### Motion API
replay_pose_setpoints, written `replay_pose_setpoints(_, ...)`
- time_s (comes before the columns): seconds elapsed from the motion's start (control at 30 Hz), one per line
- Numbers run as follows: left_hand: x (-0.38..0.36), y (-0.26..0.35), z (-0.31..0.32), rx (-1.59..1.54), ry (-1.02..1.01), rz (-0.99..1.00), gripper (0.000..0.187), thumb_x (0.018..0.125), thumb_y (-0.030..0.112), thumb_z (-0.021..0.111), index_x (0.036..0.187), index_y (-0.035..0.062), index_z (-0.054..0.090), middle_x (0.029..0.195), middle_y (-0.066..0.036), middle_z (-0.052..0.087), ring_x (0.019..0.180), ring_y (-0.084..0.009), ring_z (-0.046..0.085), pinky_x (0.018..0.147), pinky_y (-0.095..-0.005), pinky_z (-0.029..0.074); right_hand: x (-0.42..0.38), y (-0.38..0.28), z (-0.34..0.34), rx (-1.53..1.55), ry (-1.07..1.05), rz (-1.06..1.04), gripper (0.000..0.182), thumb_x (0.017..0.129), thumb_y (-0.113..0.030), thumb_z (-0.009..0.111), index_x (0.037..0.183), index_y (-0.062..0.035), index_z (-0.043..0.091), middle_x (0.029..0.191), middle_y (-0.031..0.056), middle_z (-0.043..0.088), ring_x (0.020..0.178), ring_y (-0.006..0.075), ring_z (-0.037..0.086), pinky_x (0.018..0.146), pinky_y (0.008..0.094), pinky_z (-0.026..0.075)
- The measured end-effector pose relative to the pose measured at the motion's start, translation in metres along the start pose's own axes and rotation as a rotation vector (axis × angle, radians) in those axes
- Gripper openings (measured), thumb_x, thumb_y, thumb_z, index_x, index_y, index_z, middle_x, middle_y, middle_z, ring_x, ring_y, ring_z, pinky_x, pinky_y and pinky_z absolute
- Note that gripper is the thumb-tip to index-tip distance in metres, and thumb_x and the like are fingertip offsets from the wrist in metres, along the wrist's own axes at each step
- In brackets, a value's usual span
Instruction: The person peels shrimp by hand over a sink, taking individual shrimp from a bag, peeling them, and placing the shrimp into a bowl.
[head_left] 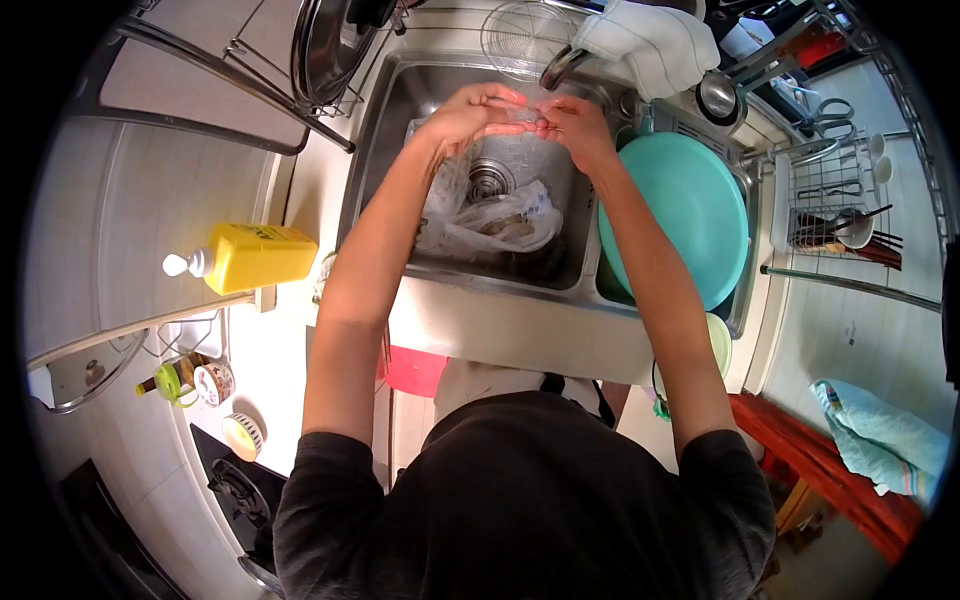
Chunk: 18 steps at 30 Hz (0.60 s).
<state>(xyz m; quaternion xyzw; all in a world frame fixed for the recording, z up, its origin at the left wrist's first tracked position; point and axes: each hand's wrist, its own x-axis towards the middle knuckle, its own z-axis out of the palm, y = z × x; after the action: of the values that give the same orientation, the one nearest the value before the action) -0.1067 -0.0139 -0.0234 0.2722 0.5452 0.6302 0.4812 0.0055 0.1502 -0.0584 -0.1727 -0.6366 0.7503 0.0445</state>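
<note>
Both hands are over the left basin of a steel sink (pixel 400 95), just below the tap (pixel 562 68). My left hand (pixel 478 118) has its fingers stretched out and apart, pointing right. Its fingertips meet those of my right hand (pixel 578 130), whose fingers are bent and pressed together. Something clear, perhaps water or thin plastic, shows between the hands; I cannot make out what the right fingers hold, if anything. Below them, a crumpled clear plastic bag (pixel 510 222) with something brownish inside lies beside the drain (pixel 490 180).
A turquoise basin (pixel 685 215) fills the right sink bowl. A white cloth (pixel 650 45) hangs by the tap, near a round wire rack (pixel 527 40). On the left stands a yellow bottle (pixel 262 257). A wire utensil rack (pixel 830 200) is mounted at the right.
</note>
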Motion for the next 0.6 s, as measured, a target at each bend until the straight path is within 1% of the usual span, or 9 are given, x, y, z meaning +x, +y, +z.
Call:
replay_pose_setpoints(0.1,-0.005,0.005,-0.001,-0.166,0.022,-0.062,0.025,0.087,-0.006,0.046,0.111,-0.0115,0.044,0.105,-0.025,0.056,0.097,-0.0303,0.061,0.088,-0.0312,0.051,-0.013,-0.007,0.005,0.128,0.062,-0.011,0.023,0.085,-0.011,0.058,0.105,-0.0004,0.059,0.092,0.0077,0.062,0.079,0.0139,0.059,0.071,0.0264,0.05)
replay_pose_setpoints(0.2,-0.005,0.003,0.0,-0.221,0.027,-0.101,0.025,0.088,-0.004,0.046,0.111,-0.0124,0.044,0.104,-0.027,0.056,0.096,-0.0323,0.061,0.086,-0.0309,0.053,-0.028,-0.02,0.017,0.122,-0.019,-0.052,0.022,0.085,-0.01,0.058,0.105,-0.0015,0.06,0.092,0.0059,0.063,0.078,0.0117,0.059,0.069,0.0242,0.049)
replay_pose_setpoints(0.27,-0.005,0.001,0.002,-0.228,0.018,-0.111,0.025,0.088,-0.002,0.046,0.111,-0.0123,0.044,0.104,-0.027,0.056,0.095,-0.0328,0.062,0.085,-0.0306,0.054,-0.028,-0.015,0.017,-0.048,-0.05,-0.162,0.017,0.083,-0.008,0.059,0.099,-0.002,0.062,0.086,0.0051,0.065,0.073,0.0099,0.06,0.064,0.0222,0.049)
replay_pose_setpoints(0.37,-0.007,0.001,0.006,-0.21,0.043,-0.142,0.024,0.09,0.0,0.044,0.111,-0.0104,0.045,0.102,-0.025,0.057,0.092,-0.0306,0.063,0.081,-0.0304,0.055,-0.027,-0.01,0.018,-0.184,-0.012,-0.187,0.016,0.083,-0.009,0.06,0.097,-0.0018,0.063,0.083,0.0037,0.064,0.071,0.0085,0.058,0.061,0.0215,0.047)
replay_pose_setpoints(0.43,-0.01,0.004,0.008,-0.131,0.081,-0.195,0.022,0.09,0.001,0.042,0.11,-0.0075,0.047,0.096,-0.022,0.061,0.086,-0.0261,0.065,0.075,-0.0289,0.056,-0.029,-0.008,0.019,-0.202,0.027,-0.198,0.015,0.082,-0.009,0.061,0.095,-0.0016,0.064,0.081,0.0033,0.064,0.07,0.008,0.058,0.06,0.0211,0.046)
replay_pose_setpoints(0.5,-0.008,0.0,0.005,0.074,0.244,-0.188,0.02,0.09,0.003,0.044,0.107,-0.0036,0.052,0.089,-0.018,0.063,0.077,-0.021,0.066,0.069,-0.0256,0.056,-0.033,-0.007,0.019,-0.222,0.063,-0.21,0.014,0.082,-0.009,0.062,0.093,-0.0014,0.064,0.079,0.0029,0.064,0.068,0.0076,0.057,0.058,0.0207,0.045)
replay_pose_setpoints(0.53,-0.008,-0.004,0.002,0.158,0.397,-0.178,0.017,0.088,0.004,0.049,0.1,-0.0019,0.058,0.081,-0.012,0.064,0.071,-0.0154,0.063,0.065,-0.0213,0.052,-0.035,-0.008,0.018,-0.187,0.069,-0.201,0.014,0.08,-0.008,0.063,0.093,-0.0013,0.064,0.079,0.0025,0.064,0.068,0.0072,0.056,0.058,0.0208,0.045)
replay_pose_setpoints(0.57,-0.009,-0.007,-0.001,0.156,0.399,-0.179,0.017,0.088,0.004,0.049,0.1,-0.0019,0.058,0.081,-0.012,0.064,0.071,-0.0154,0.063,0.065,-0.0213,0.052,-0.037,-0.009,0.017,-0.152,0.076,-0.193,0.015,0.079,-0.007,0.064,0.092,-0.0011,0.064,0.078,0.0021,0.064,0.068,0.0069,0.056,0.058,0.0209,0.044)
replay_pose_setpoints(0.6,-0.012,-0.006,-0.001,0.198,0.382,-0.071,0.015,0.087,0.005,0.052,0.096,-0.0015,0.061,0.078,-0.009,0.064,0.07,-0.013,0.062,0.063,-0.0207,0.05,-0.036,-0.008,0.016,-0.153,0.075,-0.193,0.015,0.079,-0.007,0.064,0.092,-0.0011,0.064,0.078,0.0021,0.064,0.068,0.0069,0.056,0.058,0.0209,0.044)
